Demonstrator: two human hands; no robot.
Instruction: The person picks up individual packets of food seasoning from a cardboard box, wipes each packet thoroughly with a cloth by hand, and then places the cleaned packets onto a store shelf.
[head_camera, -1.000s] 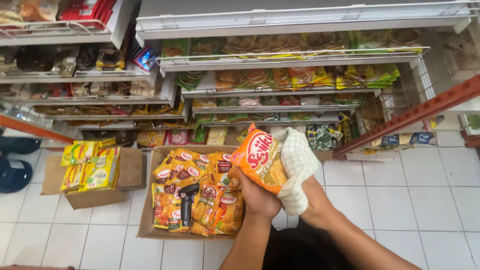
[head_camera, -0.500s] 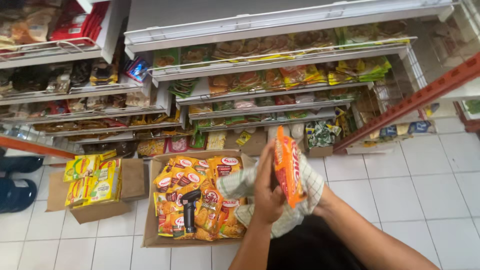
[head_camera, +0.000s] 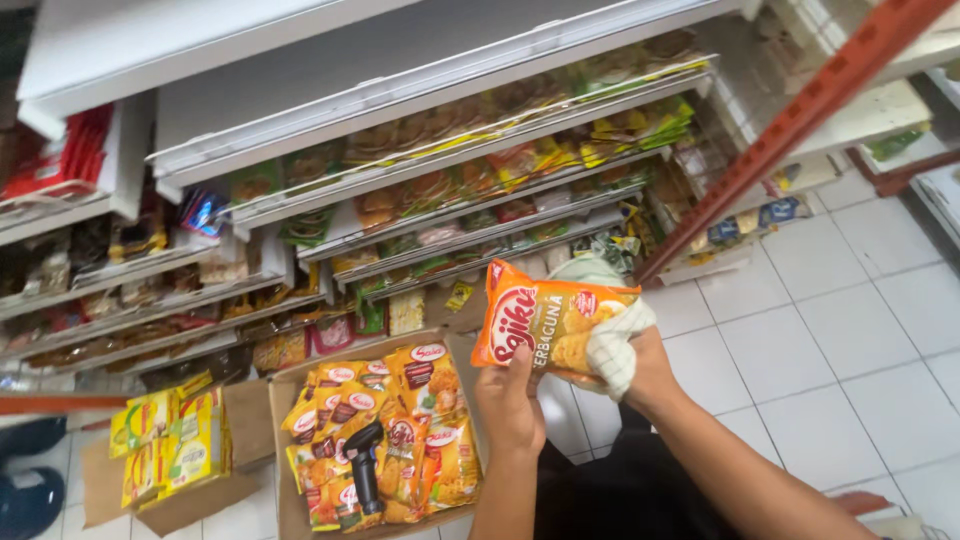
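Note:
My left hand (head_camera: 512, 400) grips the lower edge of an orange snack packet (head_camera: 548, 326) held up in front of the shelves. My right hand (head_camera: 648, 368) holds a white checked cloth (head_camera: 612, 338) pressed against the packet's right side. Below my hands an open cardboard box (head_camera: 290, 470) sits on the floor, filled with several orange and yellow packets (head_camera: 420, 410). A black price gun (head_camera: 364, 462) lies on top of them.
Tiered white shelves (head_camera: 440, 190) stocked with small packets run across the back. A second cardboard box with yellow packets (head_camera: 165, 445) sits at the left. An orange rack post (head_camera: 790, 135) slants at the right. A dark shoe (head_camera: 25, 500) shows at the far left on the white tile floor.
The packet has turned from edge-on to face me and moved up and right. The cloth has shifted from under the packet to its right side. The view has tilted upward.

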